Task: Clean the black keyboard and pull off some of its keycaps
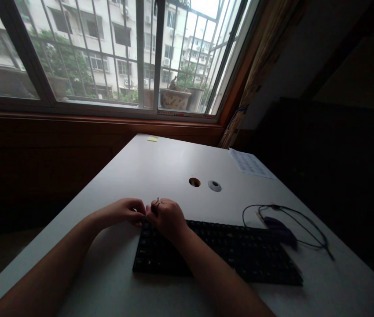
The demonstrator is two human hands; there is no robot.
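Note:
A black keyboard (pixel 240 246) lies flat on the white desk, partly covered by my right forearm. My left hand (pixel 129 211) is at its far left corner, fingers curled and closed at the edge. Right beside it, my right hand (pixel 167 218) is closed over the keyboard's upper left keys. A small dark thing with a thin shiny tip (pixel 158 200) sticks out of the right fist; its kind cannot be made out. The fingertips of both hands nearly meet, and what lies between them is hidden.
A dark mouse (pixel 281 231) with a looped black cable (pixel 319 224) rests right of the keyboard. Beyond are a round cable hole (pixel 194 182), its grey cover (pixel 215 186), a printed sheet (pixel 251 163) and a yellow sticky note (pixel 152 138). A barred window (pixel 108 57) stands behind the desk (pixel 167 158).

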